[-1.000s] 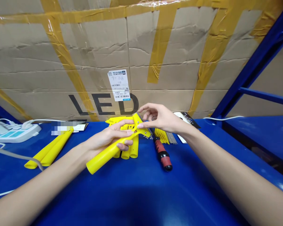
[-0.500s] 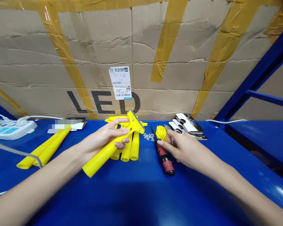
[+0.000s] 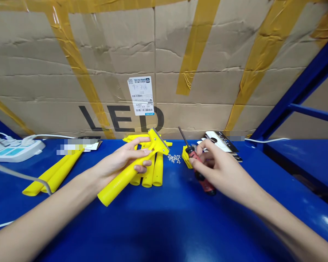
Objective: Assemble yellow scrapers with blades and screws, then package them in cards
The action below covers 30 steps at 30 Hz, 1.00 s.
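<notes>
My left hand [image 3: 131, 156] is closed around a yellow scraper [image 3: 117, 183], whose wide head with a metal blade edge points up and to the right. Two small screws show on that head. In my right hand [image 3: 215, 160] is a red and black screwdriver [image 3: 196, 156], its shaft tilted up to the left, its tip free in the air. Loose small screws [image 3: 174, 159] lie in a pile between the hands. Behind the screwdriver sits a stack of small yellow parts [image 3: 186, 158], partly covered. More yellow handles [image 3: 157, 171] rest behind my left hand.
At left, two yellow scrapers [image 3: 56, 173] lie near printed cards [image 3: 93, 145] and a white power strip [image 3: 16, 147] with cables. Folded cards [image 3: 221, 142] are stacked at right. A taped cardboard box [image 3: 166, 62] stands behind the blue tabletop [image 3: 153, 225]; a blue frame [image 3: 295, 91] rises at right.
My right hand has taken the screwdriver up off the table, and its tip has risen. My left hand keeps the scraper in nearly the same place.
</notes>
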Each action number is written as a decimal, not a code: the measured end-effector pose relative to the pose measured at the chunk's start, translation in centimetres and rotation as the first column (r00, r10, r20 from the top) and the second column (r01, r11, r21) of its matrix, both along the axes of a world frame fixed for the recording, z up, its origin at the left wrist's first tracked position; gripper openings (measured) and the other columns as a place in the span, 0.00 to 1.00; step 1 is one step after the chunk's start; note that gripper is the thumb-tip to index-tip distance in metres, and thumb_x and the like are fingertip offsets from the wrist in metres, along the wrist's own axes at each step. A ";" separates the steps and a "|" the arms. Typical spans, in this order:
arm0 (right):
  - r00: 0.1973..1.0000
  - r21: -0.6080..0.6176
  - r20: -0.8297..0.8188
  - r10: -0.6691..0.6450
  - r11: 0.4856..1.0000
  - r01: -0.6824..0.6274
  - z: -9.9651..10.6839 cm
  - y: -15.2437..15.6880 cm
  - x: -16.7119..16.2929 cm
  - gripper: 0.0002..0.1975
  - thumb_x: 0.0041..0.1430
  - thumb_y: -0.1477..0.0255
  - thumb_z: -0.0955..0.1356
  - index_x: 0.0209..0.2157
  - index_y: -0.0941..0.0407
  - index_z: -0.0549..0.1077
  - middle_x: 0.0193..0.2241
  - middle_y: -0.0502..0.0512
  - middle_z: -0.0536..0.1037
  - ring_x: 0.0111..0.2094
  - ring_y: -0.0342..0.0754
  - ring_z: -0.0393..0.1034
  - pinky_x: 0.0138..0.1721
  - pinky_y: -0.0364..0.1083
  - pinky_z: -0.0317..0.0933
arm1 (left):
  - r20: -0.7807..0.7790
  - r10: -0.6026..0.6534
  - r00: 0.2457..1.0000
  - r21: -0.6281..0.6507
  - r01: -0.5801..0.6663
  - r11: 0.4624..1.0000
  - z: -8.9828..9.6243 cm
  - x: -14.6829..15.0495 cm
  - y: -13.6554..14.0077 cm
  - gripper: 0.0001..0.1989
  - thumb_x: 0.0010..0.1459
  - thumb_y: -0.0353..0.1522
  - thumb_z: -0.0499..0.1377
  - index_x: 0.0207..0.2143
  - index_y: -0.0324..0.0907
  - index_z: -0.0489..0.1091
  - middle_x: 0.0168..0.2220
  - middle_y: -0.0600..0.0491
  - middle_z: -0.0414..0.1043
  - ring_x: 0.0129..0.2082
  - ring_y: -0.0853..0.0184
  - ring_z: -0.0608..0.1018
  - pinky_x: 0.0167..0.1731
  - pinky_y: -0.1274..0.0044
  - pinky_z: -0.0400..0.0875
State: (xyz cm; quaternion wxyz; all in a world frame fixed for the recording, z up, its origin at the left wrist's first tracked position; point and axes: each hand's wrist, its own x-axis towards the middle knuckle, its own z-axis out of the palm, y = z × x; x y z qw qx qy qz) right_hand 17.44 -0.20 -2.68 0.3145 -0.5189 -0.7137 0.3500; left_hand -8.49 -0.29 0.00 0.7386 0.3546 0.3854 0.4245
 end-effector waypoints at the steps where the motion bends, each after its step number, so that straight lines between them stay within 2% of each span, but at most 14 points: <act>1: 0.997 -0.028 -0.081 -0.018 0.999 0.016 0.2 -0.1 0.3 0.13 0.63 0.59 0.67 0.39 0.49 0.59 0.23 0.45 0.74 0.16 0.45 0.68 0.17 0.43 0.58 | 0.011 0.003 1.000 0.000 -0.003 1.000 -0.1 -0.1 0.1 0.22 0.59 0.18 0.58 0.53 0.43 0.61 0.30 0.50 0.71 0.19 0.74 0.71 0.17 0.86 0.61; 3: 0.977 -0.073 -0.211 -0.043 0.997 0.028 0.4 -0.2 0.9 0.17 0.62 0.54 0.68 0.43 0.49 0.61 0.27 0.47 0.75 0.21 0.45 0.71 0.16 0.41 0.58 | 0.031 0.003 1.000 0.002 -0.003 1.000 -0.4 -0.4 0.2 0.24 0.57 0.18 0.60 0.53 0.44 0.61 0.31 0.50 0.72 0.20 0.74 0.72 0.17 0.86 0.62; 6: 0.949 -0.047 -0.311 -0.048 0.998 0.035 0.2 -0.3 1.5 0.21 0.61 0.51 0.69 0.47 0.50 0.66 0.26 0.47 0.74 0.24 0.45 0.70 0.19 0.41 0.60 | 0.054 0.000 0.999 -0.007 0.001 1.000 -0.8 -0.7 0.2 0.24 0.57 0.19 0.61 0.52 0.44 0.63 0.34 0.50 0.72 0.21 0.74 0.73 0.17 0.86 0.62; 8: 0.948 0.010 -0.314 -0.054 0.998 0.060 -0.1 -0.1 2.1 0.21 0.59 0.52 0.71 0.47 0.51 0.71 0.26 0.49 0.76 0.24 0.44 0.67 0.21 0.42 0.62 | 0.060 0.006 0.998 -0.022 -0.005 1.000 -0.9 -0.9 0.3 0.23 0.56 0.19 0.62 0.52 0.45 0.63 0.36 0.49 0.72 0.22 0.74 0.73 0.17 0.86 0.62; 10: 0.954 0.075 -0.294 -0.065 0.993 0.091 -0.2 0.3 3.0 0.20 0.57 0.54 0.73 0.45 0.52 0.76 0.31 0.54 0.80 0.26 0.45 0.70 0.23 0.43 0.64 | 0.058 0.009 0.998 -0.029 -0.008 1.000 -0.9 -0.9 0.3 0.23 0.57 0.19 0.62 0.52 0.45 0.64 0.35 0.49 0.72 0.22 0.74 0.73 0.17 0.86 0.62; 13: 0.960 0.138 -0.273 -0.065 0.985 0.106 -0.1 0.9 4.4 0.17 0.53 0.58 0.76 0.42 0.51 0.81 0.40 0.58 0.84 0.38 0.53 0.79 0.33 0.47 0.72 | 0.042 -0.006 0.999 -0.026 0.007 1.000 -0.9 -0.8 0.3 0.22 0.57 0.20 0.62 0.51 0.43 0.64 0.31 0.50 0.71 0.20 0.74 0.71 0.17 0.85 0.61; 15: 0.971 0.142 -0.236 -0.042 0.987 0.077 0.1 1.0 5.0 0.13 0.54 0.59 0.76 0.39 0.50 0.83 0.41 0.58 0.85 0.42 0.56 0.80 0.39 0.51 0.75 | 0.025 -0.017 1.000 -0.027 0.018 0.999 -0.9 -0.7 0.4 0.22 0.58 0.20 0.61 0.53 0.42 0.63 0.28 0.52 0.70 0.19 0.74 0.70 0.17 0.85 0.60; 19: 0.983 0.176 -0.181 -0.026 0.983 0.059 0.2 0.7 5.1 0.11 0.54 0.58 0.76 0.37 0.47 0.84 0.38 0.56 0.86 0.39 0.58 0.82 0.39 0.54 0.77 | -0.011 -0.018 1.000 -0.013 0.018 1.000 -0.9 -0.6 0.3 0.25 0.59 0.20 0.60 0.57 0.42 0.60 0.26 0.54 0.69 0.18 0.75 0.68 0.17 0.85 0.59; 30: 0.971 0.225 -0.234 -0.038 0.970 0.093 0.0 0.5 4.5 0.08 0.54 0.62 0.76 0.36 0.47 0.83 0.36 0.55 0.86 0.38 0.59 0.83 0.38 0.55 0.79 | -0.043 -0.025 0.999 -0.005 0.025 1.000 -0.6 -0.4 0.2 0.27 0.59 0.21 0.61 0.59 0.43 0.59 0.26 0.55 0.69 0.17 0.76 0.68 0.17 0.86 0.59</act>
